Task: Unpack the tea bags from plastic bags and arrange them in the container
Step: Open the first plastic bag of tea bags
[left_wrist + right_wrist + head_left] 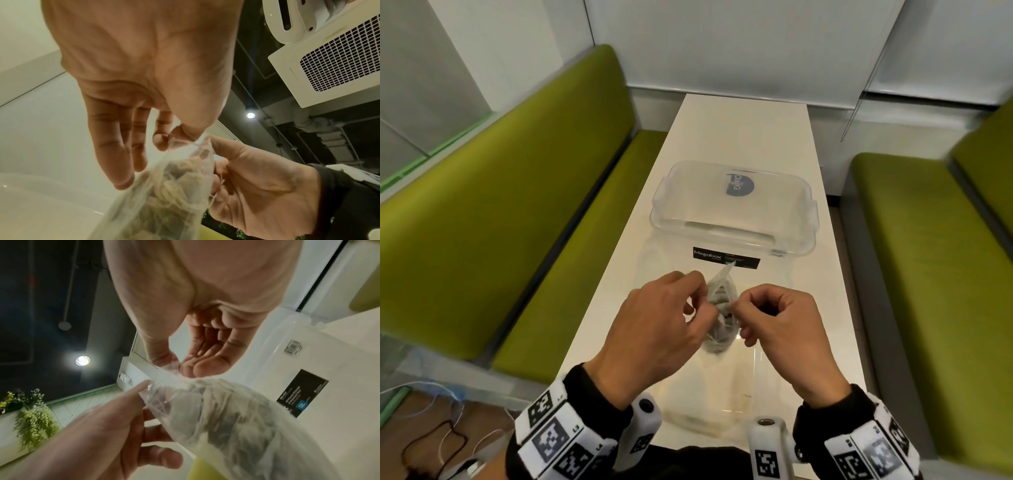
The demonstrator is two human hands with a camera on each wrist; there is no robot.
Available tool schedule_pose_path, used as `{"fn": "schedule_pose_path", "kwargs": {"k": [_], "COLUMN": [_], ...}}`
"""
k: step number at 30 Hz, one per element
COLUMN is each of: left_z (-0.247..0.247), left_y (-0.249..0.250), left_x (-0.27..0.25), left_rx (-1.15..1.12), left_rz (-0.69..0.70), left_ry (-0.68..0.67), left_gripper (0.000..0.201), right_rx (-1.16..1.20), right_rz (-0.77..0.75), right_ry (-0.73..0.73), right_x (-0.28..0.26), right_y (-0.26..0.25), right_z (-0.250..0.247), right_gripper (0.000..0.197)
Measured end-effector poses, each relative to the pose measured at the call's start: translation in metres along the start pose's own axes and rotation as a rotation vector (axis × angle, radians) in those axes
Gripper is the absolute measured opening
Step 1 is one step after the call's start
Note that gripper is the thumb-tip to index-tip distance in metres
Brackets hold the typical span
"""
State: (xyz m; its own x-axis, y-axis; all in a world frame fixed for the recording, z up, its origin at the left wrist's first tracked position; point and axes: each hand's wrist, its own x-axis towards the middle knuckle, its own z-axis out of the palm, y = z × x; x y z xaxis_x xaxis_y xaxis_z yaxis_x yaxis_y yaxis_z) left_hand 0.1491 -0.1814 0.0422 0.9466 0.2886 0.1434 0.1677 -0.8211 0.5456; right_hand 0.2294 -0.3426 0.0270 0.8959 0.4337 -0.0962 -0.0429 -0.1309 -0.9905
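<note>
A small clear plastic bag stuffed with tea bags and their strings hangs between both hands above a clear open container on the white table. My left hand pinches the bag's top edge on the left, thumb against forefinger. My right hand pinches the opposite side of the top edge, its other fingers curled. In the left wrist view the bag hangs below my left hand. In the right wrist view the bag fills the lower middle, below my right hand.
The container's clear lid lies beyond it on the table, and a black Megabox label shows on the container's far wall. Green padded benches run along both sides of the narrow table. Loose cables lie on the floor at lower left.
</note>
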Motion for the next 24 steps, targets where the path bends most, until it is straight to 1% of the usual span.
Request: {"fn": "schedule_pose_path", "kwargs": {"k": [3,8,9,10,11,13,14,15,17,18,21,22,24], "left_z": [0.000,0.001,0.001,0.001,0.001,-0.001,-0.001,-0.002,-0.002,-0.002,0.000,0.000,-0.001], "left_y": [-0.005,-0.003,-0.002,0.000,0.001,0.003,0.005,0.007,0.009,0.009,0.006,0.005,0.002], "left_x": [0.000,-0.004,-0.005,-0.005,-0.006,-0.006,-0.006,-0.006,-0.005,-0.005,-0.004,-0.003,-0.003], "left_rx": [-0.095,-0.369,-0.419,-0.465,-0.513,-0.625,-0.682,-0.735,-0.820,-0.842,-0.846,-0.828,-0.772], "left_rz": [-0.050,-0.054,-0.051,-0.048,-0.045,-0.050,-0.058,-0.064,-0.063,-0.061,-0.065,-0.073,-0.092], "left_ry": [0.081,0.164,0.176,0.181,0.180,0.168,0.154,0.135,0.087,0.067,0.041,0.040,0.041], "left_gripper": [0.017,0.016,0.016,0.016,0.015,0.015,0.015,0.015,0.014,0.015,0.015,0.015,0.013], "right_rx": [0.003,-0.034,-0.021,-0.019,-0.043,-0.167,-0.227,-0.259,-0.227,-0.200,-0.164,-0.158,-0.148], "right_rz": [-0.014,-0.119,-0.132,-0.138,-0.141,-0.149,-0.159,-0.169,-0.193,-0.213,-0.266,-0.269,-0.265], "right_ry": [0.057,0.037,0.012,-0.028,-0.086,-0.209,-0.243,-0.247,-0.204,-0.178,-0.141,-0.137,-0.123], "right_x": [-0.001,-0.008,-0.009,-0.009,-0.009,-0.010,-0.010,-0.009,-0.006,-0.004,-0.002,-0.003,-0.003], "right_y": [0.001,-0.001,0.000,0.003,0.006,0.012,0.014,0.016,0.017,0.017,0.014,0.013,0.015], "right_z": [-0.006,-0.011,-0.012,-0.014,-0.017,-0.019,-0.018,-0.016,-0.011,-0.010,-0.013,-0.014,-0.018], "right_gripper": [0.014,0.012,0.017,0.032,0.053,0.096,0.110,0.118,0.119,0.114,0.088,0.083,0.079]}}
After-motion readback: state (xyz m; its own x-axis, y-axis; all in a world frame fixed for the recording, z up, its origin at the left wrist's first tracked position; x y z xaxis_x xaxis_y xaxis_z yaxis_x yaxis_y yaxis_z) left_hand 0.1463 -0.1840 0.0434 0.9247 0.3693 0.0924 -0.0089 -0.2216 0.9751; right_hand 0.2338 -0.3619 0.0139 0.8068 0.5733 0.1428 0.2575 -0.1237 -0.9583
